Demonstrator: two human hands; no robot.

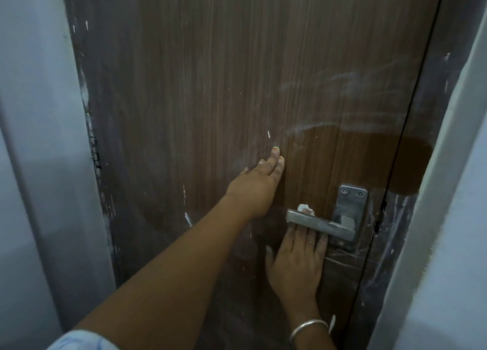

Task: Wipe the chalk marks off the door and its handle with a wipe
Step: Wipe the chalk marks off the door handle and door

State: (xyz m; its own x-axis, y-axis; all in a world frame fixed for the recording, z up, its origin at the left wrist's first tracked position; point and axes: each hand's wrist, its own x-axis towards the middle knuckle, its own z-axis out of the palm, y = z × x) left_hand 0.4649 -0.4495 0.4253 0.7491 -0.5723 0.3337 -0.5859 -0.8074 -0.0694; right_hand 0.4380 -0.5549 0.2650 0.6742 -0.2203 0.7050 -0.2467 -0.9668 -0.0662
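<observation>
**Hands on the chalked door**

Left hand (259, 177) lies flat on the brown door (210, 86), fingers together. Right hand (296, 260) reaches under the metal handle (320, 224), fingers curled behind it, pinching a white wipe (305, 208). Chalk marks (342, 86) smear above.

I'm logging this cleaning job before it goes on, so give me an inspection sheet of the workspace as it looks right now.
Surface: brown wood-grain door, closed; white chalk smears upper right, darker wiped-looking patch above the handle.
Job's things: metal lever handle; white wipe showing above the lever.
Clutter: nothing seen.
Hands: left hand flat on the door, open; right hand reaches behind the lever with the wipe, bangle on wrist.
Cables: nothing seen.
Surroundings: pale walls either side; scratched dark door frame at right.
</observation>
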